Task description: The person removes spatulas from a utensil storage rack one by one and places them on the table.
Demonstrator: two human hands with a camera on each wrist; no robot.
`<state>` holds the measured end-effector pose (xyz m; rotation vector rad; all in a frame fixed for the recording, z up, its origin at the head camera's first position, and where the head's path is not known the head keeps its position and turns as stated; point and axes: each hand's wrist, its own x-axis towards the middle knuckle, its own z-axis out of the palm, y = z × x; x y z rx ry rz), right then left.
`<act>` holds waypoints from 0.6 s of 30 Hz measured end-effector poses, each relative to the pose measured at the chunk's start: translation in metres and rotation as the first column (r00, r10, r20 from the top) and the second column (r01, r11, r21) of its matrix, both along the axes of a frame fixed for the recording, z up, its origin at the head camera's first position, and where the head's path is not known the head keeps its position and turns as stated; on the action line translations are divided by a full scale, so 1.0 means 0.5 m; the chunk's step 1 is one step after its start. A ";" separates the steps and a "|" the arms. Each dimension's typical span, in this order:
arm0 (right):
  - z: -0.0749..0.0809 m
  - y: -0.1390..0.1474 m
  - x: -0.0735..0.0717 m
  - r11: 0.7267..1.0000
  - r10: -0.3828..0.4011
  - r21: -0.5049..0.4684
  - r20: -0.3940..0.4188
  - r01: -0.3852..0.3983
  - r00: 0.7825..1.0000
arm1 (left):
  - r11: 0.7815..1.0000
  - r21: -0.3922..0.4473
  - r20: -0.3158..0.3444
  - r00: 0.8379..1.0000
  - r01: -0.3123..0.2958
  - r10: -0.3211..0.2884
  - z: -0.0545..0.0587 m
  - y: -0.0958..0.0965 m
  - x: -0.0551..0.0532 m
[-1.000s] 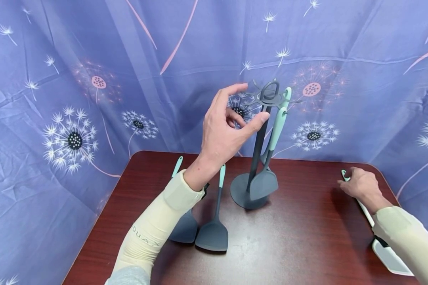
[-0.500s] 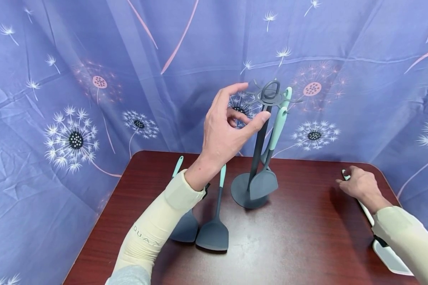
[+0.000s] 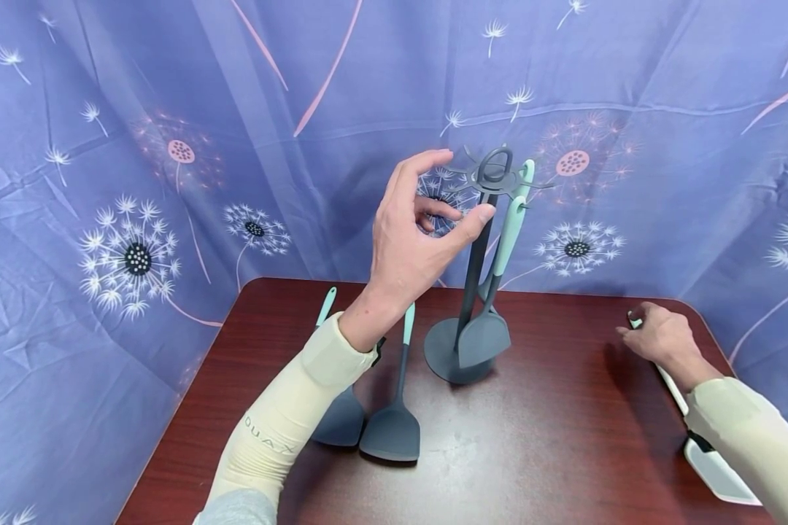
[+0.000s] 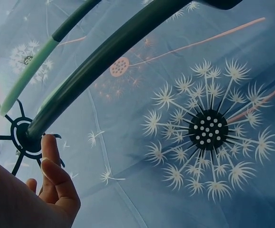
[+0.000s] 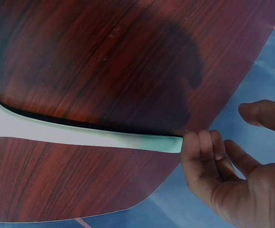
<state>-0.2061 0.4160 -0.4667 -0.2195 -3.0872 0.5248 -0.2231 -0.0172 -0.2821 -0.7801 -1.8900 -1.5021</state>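
A dark utensil stand (image 3: 474,270) has a round base and a ring of hooks on top. From its right side hangs a grey turner (image 3: 486,339) with a mint handle; another mint-handled utensil (image 3: 528,172) hangs behind it. My left hand (image 3: 407,226) is raised beside the stand's top, thumb close to the pole and forefinger apart from the hooks. Whether the thumb touches the pole, I cannot tell. At the table's right, my right hand (image 3: 663,339) is over the mint handle end of a white spatula (image 5: 90,135); its fingertips are at that end, with the thumb apart.
Two dark turners with mint handles lie left of the stand: one turner (image 3: 392,434) beside its base, the other turner (image 3: 341,421) partly behind my left forearm. The reddish-brown table (image 3: 551,437) ends at a blue dandelion-print curtain (image 3: 341,182).
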 end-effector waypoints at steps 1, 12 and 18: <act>0.000 -0.002 0.000 1.000 0.004 0.002 -0.007 -0.004 1.000 | 1.000 0.000 -0.002 1.000 -0.002 0.002 0.000 0.000 0.000; 0.020 -0.050 -0.006 0.997 0.066 -0.023 -0.090 -0.068 0.994 | 0.999 -0.022 -0.025 0.999 -0.034 0.033 0.002 0.000 -0.001; 0.034 -0.084 -0.009 0.993 0.102 -0.048 -0.085 -0.106 0.991 | 0.998 -0.042 -0.035 0.998 -0.055 0.054 0.003 -0.003 -0.002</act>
